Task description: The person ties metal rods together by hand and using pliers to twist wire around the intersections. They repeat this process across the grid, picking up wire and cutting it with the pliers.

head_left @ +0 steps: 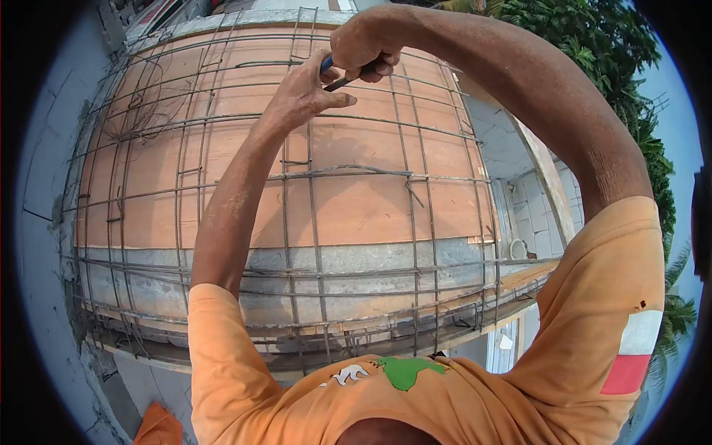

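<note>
My right hand (367,46), reaching in from the right, is closed around a pliers-like tool (325,64) with a blue part and a dark part showing. Beside it, my left hand (300,90) has its thumb stretched out and apart from the fingers, close under the tool; some fingertips are hidden at the tool. Both hands are over a grid of steel bars (356,171). The bars lie above orange-brown plywood sheets (356,208). What the tool's tip touches cannot be made out.
A loose coil of thin wire (141,111) lies on the grid at the left. Grey metal sheet (356,258) and a bar-filled edge beam are nearer my body. Block walls (52,170) stand left, with a wooden beam (545,178) and trees (578,44) right.
</note>
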The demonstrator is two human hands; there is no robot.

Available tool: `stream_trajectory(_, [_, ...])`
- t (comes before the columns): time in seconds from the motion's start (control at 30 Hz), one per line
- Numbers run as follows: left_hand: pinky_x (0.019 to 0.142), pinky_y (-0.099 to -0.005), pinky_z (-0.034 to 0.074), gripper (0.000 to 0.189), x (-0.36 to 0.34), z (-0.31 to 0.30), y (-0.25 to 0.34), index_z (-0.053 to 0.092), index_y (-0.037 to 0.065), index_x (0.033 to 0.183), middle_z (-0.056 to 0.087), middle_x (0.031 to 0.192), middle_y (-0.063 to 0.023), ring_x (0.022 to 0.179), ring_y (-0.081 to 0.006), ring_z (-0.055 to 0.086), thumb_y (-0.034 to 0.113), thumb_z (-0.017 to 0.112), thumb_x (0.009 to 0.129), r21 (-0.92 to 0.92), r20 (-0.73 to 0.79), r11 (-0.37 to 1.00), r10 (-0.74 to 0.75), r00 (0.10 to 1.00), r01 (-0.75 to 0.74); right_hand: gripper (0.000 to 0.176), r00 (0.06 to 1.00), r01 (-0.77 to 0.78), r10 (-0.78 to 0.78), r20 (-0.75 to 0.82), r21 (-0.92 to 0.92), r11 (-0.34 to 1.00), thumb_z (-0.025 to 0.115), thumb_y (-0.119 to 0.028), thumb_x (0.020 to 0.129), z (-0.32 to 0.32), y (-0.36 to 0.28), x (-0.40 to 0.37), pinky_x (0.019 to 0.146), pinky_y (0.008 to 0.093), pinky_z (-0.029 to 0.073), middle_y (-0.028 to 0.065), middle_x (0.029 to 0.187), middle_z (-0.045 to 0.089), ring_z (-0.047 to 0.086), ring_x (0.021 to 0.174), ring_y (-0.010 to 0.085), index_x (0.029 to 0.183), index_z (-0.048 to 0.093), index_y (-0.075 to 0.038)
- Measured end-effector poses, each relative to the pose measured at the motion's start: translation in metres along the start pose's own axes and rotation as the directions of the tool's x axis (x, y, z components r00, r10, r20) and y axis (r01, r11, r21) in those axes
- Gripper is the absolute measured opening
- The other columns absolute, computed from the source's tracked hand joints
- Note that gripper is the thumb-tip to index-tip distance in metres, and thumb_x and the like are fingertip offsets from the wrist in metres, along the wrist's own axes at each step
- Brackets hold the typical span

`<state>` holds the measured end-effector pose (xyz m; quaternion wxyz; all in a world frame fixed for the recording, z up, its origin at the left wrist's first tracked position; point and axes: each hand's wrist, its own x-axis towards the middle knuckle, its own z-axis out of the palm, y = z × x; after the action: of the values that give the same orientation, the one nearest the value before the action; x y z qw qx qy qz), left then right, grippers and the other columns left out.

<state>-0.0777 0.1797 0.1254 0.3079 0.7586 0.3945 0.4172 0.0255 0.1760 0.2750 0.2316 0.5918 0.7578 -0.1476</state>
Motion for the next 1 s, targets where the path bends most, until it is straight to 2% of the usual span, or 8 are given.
stream_trajectory(0.1, [0.067, -0.0321, 0.054, 0.067, 0.012, 0.010, -0.013, 0.056, 0.001, 0.119, 0.066, 0.084, -0.0104, 0.079, -0.0199, 0.067, 0.022, 0.085, 0.062, -0.050, -0.029, 0.998, -0.028, 0.999, 0.026, 0.016, 0.991, -0.125, 0.127, 0.047, -0.054, 0.991, 0.062, -0.007, 0.084, 0.002, 0.002, -0.008, 0.045, 0.0336, 0.046, 0.0133, 0.065, 0.061, 0.056, 0.047, 0.0196, 0.093, 0.067, 0.005])
stream_trajectory(0.2, [0.060, -0.0291, 0.049, 0.058, 0.022, 0.004, -0.017, 0.056, 0.002, 0.115, 0.060, 0.075, -0.0037, 0.068, -0.0144, 0.060, 0.017, 0.080, 0.064, -0.035, -0.015, 0.999, 0.032, 0.999, -0.032, 0.035, 0.891, 0.166, -0.401, -0.212, -0.671, 0.723, 0.076, -0.012, 0.078, 0.014, 0.020, -0.007, 0.066, 0.0382, 0.056, 0.0111, 0.089, 0.068, 0.067, 0.082, 0.0236, 0.109, 0.065, -0.001])
stream_trajectory(0.4, [0.064, -0.0315, 0.048, 0.065, 0.026, -0.017, -0.015, 0.053, 0.001, 0.118, 0.056, 0.080, -0.0024, 0.072, -0.0147, 0.055, 0.017, 0.082, 0.061, -0.093, 0.152, 0.994, 0.064, 0.986, -0.050, 0.037, 0.411, -0.397, -0.870, -0.274, -0.912, 0.100, 0.075, -0.023, 0.083, 0.055, 0.047, 0.016, 0.093, 0.0395, 0.050, 0.0056, 0.093, 0.068, 0.066, 0.091, 0.0215, 0.117, 0.067, -0.011])
stream_trajectory(0.53, [0.091, -0.0441, 0.052, 0.092, 0.011, -0.010, -0.019, 0.044, -0.002, 0.136, 0.063, 0.110, -0.0197, 0.103, -0.0363, 0.064, 0.025, 0.086, 0.059, -0.053, 0.000, 0.982, 0.182, 0.983, -0.182, 0.024, 0.817, 0.168, -0.474, -0.328, -0.652, 0.740, 0.067, -0.018, 0.090, 0.026, 0.015, -0.002, 0.064, 0.0334, 0.058, 0.0092, 0.082, 0.070, 0.069, 0.074, 0.0193, 0.107, 0.070, -0.002])
stream_trajectory(0.6, [0.094, -0.0472, 0.050, 0.088, 0.005, 0.001, -0.013, 0.045, -0.002, 0.134, 0.063, 0.113, -0.0255, 0.110, -0.0373, 0.063, 0.024, 0.085, 0.061, -0.029, 0.012, 0.993, 0.112, 0.994, -0.111, 0.020, 0.996, -0.029, 0.001, -0.090, -0.313, 0.949, 0.057, -0.010, 0.093, 0.006, 0.001, -0.002, 0.047, 0.0310, 0.056, 0.0144, 0.077, 0.069, 0.066, 0.057, 0.0202, 0.102, 0.068, 0.005])
stream_trajectory(0.8, [0.077, -0.0442, 0.043, 0.069, -0.002, 0.071, -0.011, 0.047, 0.003, 0.127, 0.055, 0.096, -0.0126, 0.092, -0.0320, 0.057, 0.003, 0.077, 0.064, 0.501, -0.520, 0.852, 0.435, 0.735, -0.150, 0.019, 0.960, -0.043, -0.025, 0.278, 0.236, 0.971, 0.054, -0.013, 0.091, 0.004, 0.036, 0.009, 0.047, 0.0324, 0.056, 0.0167, 0.071, 0.069, 0.071, 0.058, 0.0235, 0.091, 0.059, 0.006])
stream_trajectory(0.9, [0.075, -0.0452, 0.042, 0.044, 0.001, 0.071, -0.012, 0.050, 0.002, 0.104, 0.051, 0.090, -0.0147, 0.085, -0.0346, 0.054, -0.002, 0.072, 0.065, 0.483, -0.513, 0.862, 0.422, 0.747, -0.156, 0.034, 0.980, 0.167, -0.189, -0.059, -0.266, 0.949, 0.074, -0.019, 0.080, 0.012, 0.036, 0.004, 0.056, 0.0420, 0.054, 0.0170, 0.079, 0.068, 0.070, 0.067, 0.0285, 0.096, 0.062, 0.009])
stream_trajectory(1.0, [0.080, -0.0467, 0.043, 0.047, 0.005, 0.060, -0.012, 0.051, 0.000, 0.108, 0.053, 0.093, -0.0163, 0.088, -0.0356, 0.055, 0.000, 0.072, 0.066, 0.375, -0.557, 0.905, 0.393, 0.732, -0.200, 0.039, 0.685, 0.102, -0.607, -0.403, -0.772, 0.627, 0.074, -0.016, 0.077, 0.048, 0.027, -0.033, 0.080, 0.0426, 0.049, 0.0192, 0.104, 0.061, 0.063, 0.088, 0.0299, 0.105, 0.059, 0.007])
